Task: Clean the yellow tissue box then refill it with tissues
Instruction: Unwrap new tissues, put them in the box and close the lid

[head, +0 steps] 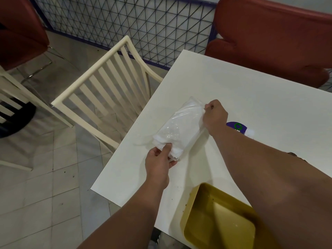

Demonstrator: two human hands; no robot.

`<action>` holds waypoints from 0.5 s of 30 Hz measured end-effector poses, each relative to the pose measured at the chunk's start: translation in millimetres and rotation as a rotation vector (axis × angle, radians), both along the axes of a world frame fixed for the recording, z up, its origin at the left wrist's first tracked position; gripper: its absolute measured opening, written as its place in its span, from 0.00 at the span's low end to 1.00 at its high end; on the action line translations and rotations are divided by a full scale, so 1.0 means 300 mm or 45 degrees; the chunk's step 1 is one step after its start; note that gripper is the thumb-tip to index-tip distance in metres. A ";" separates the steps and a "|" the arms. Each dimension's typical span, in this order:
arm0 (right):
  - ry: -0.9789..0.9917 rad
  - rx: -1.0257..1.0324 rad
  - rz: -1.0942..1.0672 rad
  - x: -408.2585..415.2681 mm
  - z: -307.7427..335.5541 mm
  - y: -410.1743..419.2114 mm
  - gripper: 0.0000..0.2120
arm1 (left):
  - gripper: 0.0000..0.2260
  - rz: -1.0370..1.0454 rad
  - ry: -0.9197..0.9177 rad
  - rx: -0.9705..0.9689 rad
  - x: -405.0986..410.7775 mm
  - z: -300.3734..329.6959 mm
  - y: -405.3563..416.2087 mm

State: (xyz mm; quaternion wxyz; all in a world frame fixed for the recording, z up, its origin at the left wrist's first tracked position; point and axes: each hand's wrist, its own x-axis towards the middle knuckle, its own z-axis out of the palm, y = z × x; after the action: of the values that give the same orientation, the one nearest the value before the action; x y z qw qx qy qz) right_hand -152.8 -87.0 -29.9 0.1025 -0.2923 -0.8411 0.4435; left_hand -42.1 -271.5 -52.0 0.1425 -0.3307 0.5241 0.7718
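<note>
yellow plastic, that is the tissue box (221,220): it sits open and hollow at the near edge of the white table (242,94), close to me, partly under the right forearm. i can see small dark specks on its inner wall and on the tabletop just beside it.

further out, near the middle of the table, lies the pack of tissues (179,128), a white stack in a clear plastic wrapper, lying at a slant. my left hand (159,164) pinches the near end of the stack, thumb on top and fingers curled under the white sheets. my right hand (214,114) is curled into a pinch on the far end of the wrapper, where the plastic bunches.

just beyond the right wrist a purple and white item (239,128) lies on the table, mostly hidden by the arm; i cannot tell what it is.

to the left of the table stands a cream slatted chair (106,83). a red padded chair (273,38) stands at the far side, and a dark mesh fence (143,24) runs behind both.
</note>
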 end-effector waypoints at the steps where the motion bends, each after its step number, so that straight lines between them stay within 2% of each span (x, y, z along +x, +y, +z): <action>1: -0.003 -0.001 0.001 0.001 0.000 -0.002 0.09 | 0.15 -0.008 -0.012 -0.011 0.001 0.002 -0.003; 10: -0.014 0.002 -0.014 0.009 -0.008 -0.006 0.08 | 0.13 0.043 -0.138 -0.070 -0.010 0.038 0.001; 15: 0.003 -0.022 -0.038 0.015 -0.006 -0.012 0.08 | 0.07 0.119 -0.167 -0.030 -0.010 0.056 -0.006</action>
State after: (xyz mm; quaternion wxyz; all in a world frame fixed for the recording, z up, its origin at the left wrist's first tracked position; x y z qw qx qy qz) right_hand -148.4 -90.6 -31.8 0.1073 -0.3050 -0.8327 0.4495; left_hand -45.2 -273.1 -35.3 0.1366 -0.4062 0.5066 0.7481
